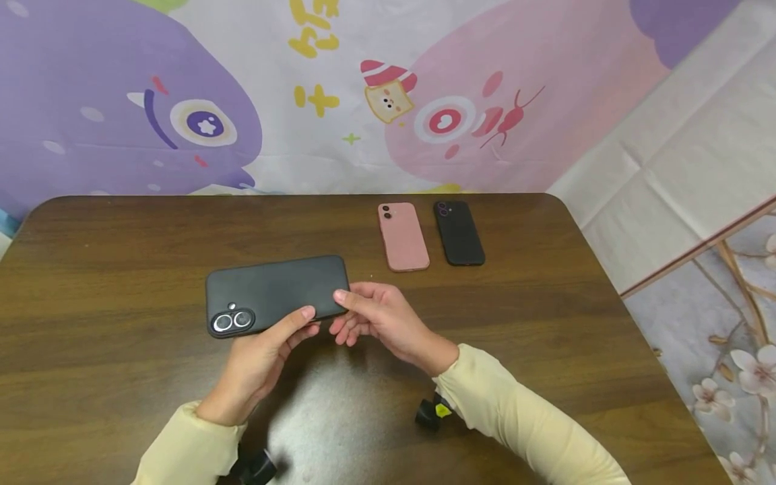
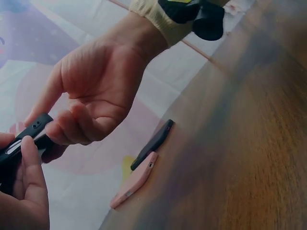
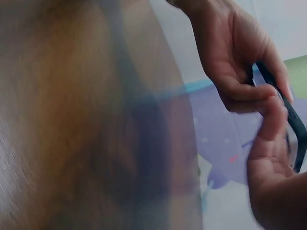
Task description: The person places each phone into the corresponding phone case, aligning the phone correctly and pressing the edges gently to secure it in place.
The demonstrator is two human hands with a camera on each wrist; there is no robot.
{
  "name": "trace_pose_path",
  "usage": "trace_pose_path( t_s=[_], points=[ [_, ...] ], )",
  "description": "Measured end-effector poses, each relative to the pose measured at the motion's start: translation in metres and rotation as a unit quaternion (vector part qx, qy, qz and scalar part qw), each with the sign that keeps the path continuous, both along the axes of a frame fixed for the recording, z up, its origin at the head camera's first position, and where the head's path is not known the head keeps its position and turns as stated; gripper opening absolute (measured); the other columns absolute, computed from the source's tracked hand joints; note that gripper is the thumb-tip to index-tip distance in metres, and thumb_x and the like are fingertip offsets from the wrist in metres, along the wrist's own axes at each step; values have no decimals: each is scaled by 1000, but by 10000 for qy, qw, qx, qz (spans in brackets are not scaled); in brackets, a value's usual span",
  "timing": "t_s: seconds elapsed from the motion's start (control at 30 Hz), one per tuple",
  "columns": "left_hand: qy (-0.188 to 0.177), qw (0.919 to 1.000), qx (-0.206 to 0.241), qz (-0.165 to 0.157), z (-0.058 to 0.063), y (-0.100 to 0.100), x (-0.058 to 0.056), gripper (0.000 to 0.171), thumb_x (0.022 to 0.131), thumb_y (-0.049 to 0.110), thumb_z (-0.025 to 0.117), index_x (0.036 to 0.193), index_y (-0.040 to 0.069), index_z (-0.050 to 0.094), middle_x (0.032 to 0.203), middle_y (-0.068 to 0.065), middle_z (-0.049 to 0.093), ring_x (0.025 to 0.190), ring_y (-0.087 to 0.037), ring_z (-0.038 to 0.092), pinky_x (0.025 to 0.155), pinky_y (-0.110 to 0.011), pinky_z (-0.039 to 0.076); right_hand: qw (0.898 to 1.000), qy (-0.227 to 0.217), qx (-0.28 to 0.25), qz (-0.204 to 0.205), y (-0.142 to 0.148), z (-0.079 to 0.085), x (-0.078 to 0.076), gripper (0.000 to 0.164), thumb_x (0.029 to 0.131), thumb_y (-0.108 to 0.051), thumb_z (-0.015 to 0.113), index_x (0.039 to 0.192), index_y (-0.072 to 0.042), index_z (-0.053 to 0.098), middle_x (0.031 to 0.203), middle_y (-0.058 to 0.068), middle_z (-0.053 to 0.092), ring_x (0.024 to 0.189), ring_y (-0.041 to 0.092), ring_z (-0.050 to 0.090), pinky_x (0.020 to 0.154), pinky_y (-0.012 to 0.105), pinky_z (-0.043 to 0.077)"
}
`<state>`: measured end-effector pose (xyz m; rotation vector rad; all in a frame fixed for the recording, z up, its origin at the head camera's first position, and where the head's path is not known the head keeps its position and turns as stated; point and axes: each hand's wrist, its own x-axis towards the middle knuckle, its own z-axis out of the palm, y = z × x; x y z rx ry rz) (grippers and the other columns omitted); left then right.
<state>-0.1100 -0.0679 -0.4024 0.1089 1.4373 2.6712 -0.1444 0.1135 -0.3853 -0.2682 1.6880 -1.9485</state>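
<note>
A black-cased phone (image 1: 275, 286) is held above the table, lying sideways with its back and two-lens camera turned up. My left hand (image 1: 263, 360) grips its lower edge, thumb on the back and fingers underneath. At the phone's right end, my right hand (image 1: 391, 320) pinches the lower corner, thumb on top, the other fingers curled below the edge. In the left wrist view a pale strip shows along the edge of the dark case (image 2: 36, 125). From the right wrist, the case (image 3: 297, 127) appears edge-on beyond the fingers of both hands.
Farther back on the brown wooden table (image 1: 121, 377) lie a pink phone (image 1: 405, 239) and a smaller-looking black phone (image 1: 462, 236), side by side, camera sides up. A cartoon-printed cloth (image 1: 339, 135) hangs behind the table's far edge. Black wrist cameras (image 1: 428, 414) sit under both sleeves.
</note>
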Motion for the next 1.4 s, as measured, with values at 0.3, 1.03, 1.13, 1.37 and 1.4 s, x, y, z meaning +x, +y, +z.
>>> trace_pose_path(
  t_s=[0.3, 1.03, 1.13, 1.37, 1.4],
  points=[
    [10, 10000, 25, 27, -2, 1, -1, 23, 86, -12, 57, 97, 8, 62, 84, 0, 70, 75, -10, 68, 71, -24, 58, 9976, 31, 616, 305, 3, -2, -1, 36, 97, -30, 49, 72, -3, 56, 60, 1, 65, 50, 10, 60, 46, 20, 49],
    [14, 9999, -169, -10, 7, -1, -6, 15, 90, -3, 56, 98, 8, 62, 82, 0, 70, 70, -11, 68, 65, -24, 58, 9992, 163, -169, -313, -9, -4, 7, 48, 99, -28, 40, 55, -8, 40, 44, -6, 47, 37, 6, 37, 36, 17, 33],
    [75, 9996, -266, 57, 9, -2, -7, 17, 89, -5, 56, 99, 8, 62, 82, 0, 70, 69, -11, 68, 64, -24, 58, 9989, 286, -80, -367, -10, -4, 6, 49, 98, -30, 42, 55, -8, 40, 43, -6, 46, 36, 6, 37, 35, 18, 33],
    [93, 9984, -510, 203, 13, -3, -8, 17, 87, -6, 58, 97, 8, 62, 80, 1, 70, 66, -11, 67, 61, -25, 58, 9940, 762, 542, -561, -11, -6, 5, 49, 97, -32, 47, 55, -7, 44, 44, -5, 48, 35, 7, 39, 35, 20, 32],
    [103, 9982, -559, 195, 13, -3, -9, 17, 87, -6, 59, 97, 8, 62, 80, 1, 70, 66, -11, 67, 61, -25, 58, 9925, 847, 615, -627, -12, -6, 5, 48, 97, -31, 47, 56, -7, 45, 44, -5, 48, 35, 7, 39, 35, 20, 32]
  ],
)
